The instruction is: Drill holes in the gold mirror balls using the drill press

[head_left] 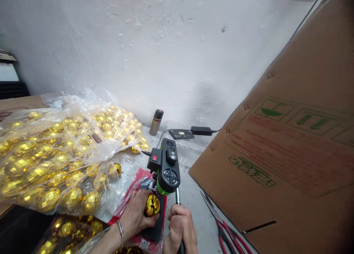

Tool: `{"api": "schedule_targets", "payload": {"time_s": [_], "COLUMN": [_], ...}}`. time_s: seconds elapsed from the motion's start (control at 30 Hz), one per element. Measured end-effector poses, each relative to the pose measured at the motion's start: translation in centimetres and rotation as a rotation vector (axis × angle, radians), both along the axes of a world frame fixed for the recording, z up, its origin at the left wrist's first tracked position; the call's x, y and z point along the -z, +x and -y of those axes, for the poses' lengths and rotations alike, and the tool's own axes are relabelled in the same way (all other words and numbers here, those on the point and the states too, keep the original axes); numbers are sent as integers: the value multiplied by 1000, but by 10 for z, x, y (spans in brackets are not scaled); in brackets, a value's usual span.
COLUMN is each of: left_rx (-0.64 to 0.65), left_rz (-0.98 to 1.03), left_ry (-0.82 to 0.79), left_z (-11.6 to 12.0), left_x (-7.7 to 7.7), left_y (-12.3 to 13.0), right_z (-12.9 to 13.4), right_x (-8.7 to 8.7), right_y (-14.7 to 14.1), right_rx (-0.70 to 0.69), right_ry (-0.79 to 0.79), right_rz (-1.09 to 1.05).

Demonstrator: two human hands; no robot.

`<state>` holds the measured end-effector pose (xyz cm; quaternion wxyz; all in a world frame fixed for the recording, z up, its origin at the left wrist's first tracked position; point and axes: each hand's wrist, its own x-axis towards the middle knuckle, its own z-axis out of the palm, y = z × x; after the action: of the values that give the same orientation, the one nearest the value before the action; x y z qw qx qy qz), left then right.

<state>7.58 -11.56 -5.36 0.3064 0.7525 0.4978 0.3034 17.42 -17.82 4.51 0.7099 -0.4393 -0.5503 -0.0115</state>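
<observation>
My left hand (136,214), with a bracelet at the wrist, holds a shiny gold faceted ball (152,205) between thumb and fingers. The ball rests over a black pad (155,230) that lies on red and clear plastic. Just beyond the ball stands a black and green device (169,165) with round vents and a side box with a red switch. My right hand (180,230) is wrapped round the device's metal lever, to the right of the ball.
Clear bags of gold balls (72,154) fill the left side. Behind the device are a small bottle (156,122), a phone-like black panel (181,134) and a power adapter (203,131). Red-handled scissors (229,237) lie beside a large cardboard box (282,143) at right.
</observation>
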Motion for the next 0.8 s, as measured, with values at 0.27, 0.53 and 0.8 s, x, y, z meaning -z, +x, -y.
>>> {"api": "schedule_targets", "payload": {"time_s": [0.27,0.53,0.8], "left_rx": [-6,-19,-13], "left_rz": [29,3,22], "left_ry": [-39,-40,-13], "left_z": [1,0,-1], "left_x": [-2,-4,1], "left_y": [0,2,4], "right_z": [-12,-23,-23], "right_x": [5,13,22], "right_y": [2,6,11], "right_rx": [69,84,56], "right_ry": [104,227,201], "right_rz": [48,66,60]}}
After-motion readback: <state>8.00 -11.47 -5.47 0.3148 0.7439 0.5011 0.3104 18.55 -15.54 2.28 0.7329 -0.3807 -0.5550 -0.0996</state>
